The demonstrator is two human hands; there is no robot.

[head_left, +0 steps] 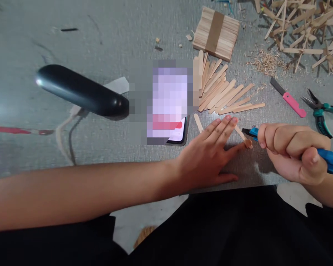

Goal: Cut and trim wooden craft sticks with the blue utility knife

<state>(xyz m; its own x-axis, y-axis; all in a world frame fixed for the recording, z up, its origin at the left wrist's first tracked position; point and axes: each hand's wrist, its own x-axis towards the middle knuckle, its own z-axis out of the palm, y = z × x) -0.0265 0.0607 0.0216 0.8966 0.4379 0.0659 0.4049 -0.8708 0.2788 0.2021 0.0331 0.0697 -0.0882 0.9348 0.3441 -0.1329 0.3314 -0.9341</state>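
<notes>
My left hand [211,155] lies flat on the grey table [122,147], its fingers stretched out. Its fingertips rest on or beside a wooden stick [240,133], and one finger touches the stick's lower end. Part of another stick [198,122] shows beyond the back of the hand. My right hand [294,151] is wrapped round a blue-handled tool [331,160], whose dark tip points left, close to the stick under my left fingers. A fan of loose sticks [224,88] lies just beyond my left hand.
A banded bundle of sticks [218,33] sits farther back. Joined sticks [302,29] fill the far right, near wood shavings [269,62]. A pink-handled knife [292,103] and pliers [320,114] lie at the right. A phone [169,107] and a black case [83,90] are left.
</notes>
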